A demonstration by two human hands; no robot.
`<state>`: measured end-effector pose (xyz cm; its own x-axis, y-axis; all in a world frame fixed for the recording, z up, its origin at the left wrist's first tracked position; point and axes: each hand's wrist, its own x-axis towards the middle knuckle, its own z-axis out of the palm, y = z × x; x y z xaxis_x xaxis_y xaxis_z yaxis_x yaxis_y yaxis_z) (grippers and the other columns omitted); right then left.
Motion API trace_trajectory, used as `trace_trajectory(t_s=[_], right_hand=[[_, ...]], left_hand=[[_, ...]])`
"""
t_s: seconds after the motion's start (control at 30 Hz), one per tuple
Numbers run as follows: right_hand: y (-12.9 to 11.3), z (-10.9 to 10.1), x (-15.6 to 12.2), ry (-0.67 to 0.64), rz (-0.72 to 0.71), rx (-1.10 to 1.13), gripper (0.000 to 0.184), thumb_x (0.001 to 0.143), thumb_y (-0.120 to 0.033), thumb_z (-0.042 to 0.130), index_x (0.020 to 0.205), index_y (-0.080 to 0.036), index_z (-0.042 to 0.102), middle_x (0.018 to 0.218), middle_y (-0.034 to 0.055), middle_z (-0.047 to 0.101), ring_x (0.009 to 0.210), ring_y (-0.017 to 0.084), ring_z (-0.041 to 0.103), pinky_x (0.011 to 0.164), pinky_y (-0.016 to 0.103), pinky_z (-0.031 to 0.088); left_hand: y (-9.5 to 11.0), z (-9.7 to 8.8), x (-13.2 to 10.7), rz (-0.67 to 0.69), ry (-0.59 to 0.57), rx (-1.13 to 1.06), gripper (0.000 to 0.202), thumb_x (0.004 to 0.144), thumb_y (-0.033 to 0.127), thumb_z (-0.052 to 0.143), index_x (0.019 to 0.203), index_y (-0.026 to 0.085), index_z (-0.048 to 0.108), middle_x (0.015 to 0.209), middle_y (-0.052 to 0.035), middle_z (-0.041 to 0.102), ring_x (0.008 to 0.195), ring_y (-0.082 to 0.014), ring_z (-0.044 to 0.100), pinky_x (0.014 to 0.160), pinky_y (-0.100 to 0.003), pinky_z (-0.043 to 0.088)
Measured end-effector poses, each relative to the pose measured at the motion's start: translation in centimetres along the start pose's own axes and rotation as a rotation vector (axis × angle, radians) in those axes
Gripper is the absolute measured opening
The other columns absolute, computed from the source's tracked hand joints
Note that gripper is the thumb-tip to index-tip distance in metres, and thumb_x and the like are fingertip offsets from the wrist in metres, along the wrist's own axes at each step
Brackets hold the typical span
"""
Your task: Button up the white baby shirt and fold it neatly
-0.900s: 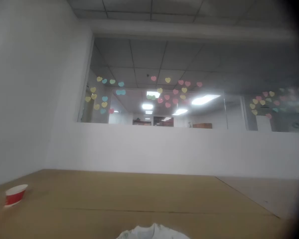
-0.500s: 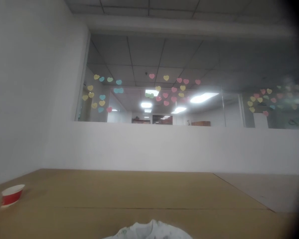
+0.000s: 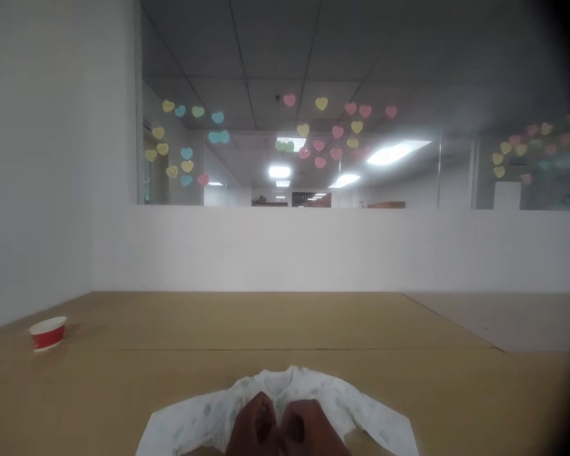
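Observation:
A small white long-sleeved shirt (image 3: 356, 405) with a faint green print lies spread on the table, its collar away from me and both sleeves stretched out to the sides. My left hand (image 3: 253, 427) and my right hand (image 3: 312, 429) are close together over the middle of the shirt's front. Both have their fingers curled and closed. Their fingertips are hidden, so I cannot make out whether cloth is pinched in them. The lower part of the shirt is cut off by the bottom edge of the view.
A red and white paper cup (image 3: 48, 334) stands at the far left of the brown table (image 3: 247, 320). Behind the table is a white wall (image 3: 266, 250). Above it, a glass window (image 3: 247, 161) carries several heart-shaped stickers. A paler surface (image 3: 517, 320) adjoins at the right.
My view has tilted downward, so more of the shirt, including its sleeves, now shows. Both my hands have come into view over the shirt. The cup stands as before.

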<state>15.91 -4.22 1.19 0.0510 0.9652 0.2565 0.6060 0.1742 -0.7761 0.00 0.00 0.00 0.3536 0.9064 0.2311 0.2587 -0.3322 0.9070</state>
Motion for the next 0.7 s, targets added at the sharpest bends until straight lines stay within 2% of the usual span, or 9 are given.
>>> trace_trajectory(t_s=[0.07, 0.17, 0.23, 0.37, 0.4, 0.53, 0.7], right_hand=[[0.3, -0.2, 0.5, -0.04, -0.059, 0.016, 0.011, 0.068, -0.011, 0.06, 0.074, -0.017, 0.067, 0.076, 0.0003, 0.067, 0.072, 0.014, 0.061, 0.064, 0.022, 0.045], [0.5, -0.9, 0.8, -0.142, -0.187, 0.034, 0.014, 0.068, -0.008, 0.054, 0.071, -0.015, 0.066, 0.066, -0.0012, 0.064, 0.063, 0.01, 0.056, 0.059, 0.02, 0.04], [0.4, -1.7, 0.7, -0.167, -0.298, -0.007, 0.019, 0.067, -0.005, 0.052, 0.076, -0.014, 0.067, 0.07, -0.0001, 0.066, 0.064, 0.011, 0.056, 0.061, 0.02, 0.041], [0.1, -3.6, 0.5, -0.249, -0.336, 0.047, 0.023, 0.072, -0.006, 0.053, 0.086, -0.017, 0.067, 0.086, 0.0003, 0.068, 0.08, 0.013, 0.059, 0.078, 0.025, 0.043], [0.0, -4.0, 0.5, -0.271, -0.373, 0.007, 0.024, 0.074, -0.007, 0.052, 0.09, -0.018, 0.067, 0.088, 0.0001, 0.068, 0.08, 0.013, 0.059, 0.078, 0.026, 0.044], [-0.2, -4.7, 0.4, -0.254, -0.416, -0.156, 0.025, 0.075, -0.008, 0.056, 0.094, -0.02, 0.067, 0.087, -0.001, 0.066, 0.074, 0.012, 0.057, 0.071, 0.026, 0.042], [-0.3, -4.4, 0.1, -0.239, -0.456, -0.203, 0.017, 0.083, -0.012, 0.058, 0.094, -0.019, 0.069, 0.089, 0.0009, 0.065, 0.078, 0.012, 0.057, 0.071, 0.025, 0.042]], left_hand=[[0.3, 0.0, 0.0, 0.046, 0.009, 0.03, 0.015, 0.07, 0.029, 0.05, 0.076, 0.02, 0.04, 0.069, 0.0011, 0.044, 0.067, -0.0154, 0.045, 0.064, -0.028, 0.04], [1.0, 0.1, -0.2, 0.117, 0.035, 0.192, 0.006, 0.073, 0.024, 0.045, 0.075, 0.019, 0.041, 0.069, 0.0007, 0.045, 0.065, -0.0152, 0.046, 0.062, -0.028, 0.037], [1.7, 0.1, -0.4, 0.119, 0.022, 0.22, 0.009, 0.076, 0.025, 0.048, 0.075, 0.019, 0.041, 0.068, 0.0009, 0.045, 0.065, -0.015, 0.043, 0.062, -0.028, 0.034], [2.9, 0.3, -0.5, 0.079, -0.028, 0.227, 0.011, 0.079, 0.018, 0.051, 0.078, 0.019, 0.04, 0.071, 0.0022, 0.045, 0.067, -0.0138, 0.042, 0.064, -0.027, 0.033], [3.1, 0.4, -0.4, 0.064, -0.047, 0.223, 0.012, 0.08, 0.017, 0.052, 0.079, 0.019, 0.04, 0.072, 0.0023, 0.046, 0.067, -0.0132, 0.042, 0.064, -0.027, 0.032], [3.4, 0.5, -0.6, 0.044, -0.084, 0.229, 0.013, 0.083, 0.013, 0.05, 0.079, 0.02, 0.039, 0.07, 0.0033, 0.045, 0.064, -0.0119, 0.039, 0.061, -0.026, 0.03], [3.1, 0.5, -0.5, 0.051, -0.081, 0.237, 0.013, 0.083, 0.013, 0.05, 0.079, 0.019, 0.04, 0.072, 0.0024, 0.048, 0.065, -0.0123, 0.042, 0.061, -0.026, 0.031]])
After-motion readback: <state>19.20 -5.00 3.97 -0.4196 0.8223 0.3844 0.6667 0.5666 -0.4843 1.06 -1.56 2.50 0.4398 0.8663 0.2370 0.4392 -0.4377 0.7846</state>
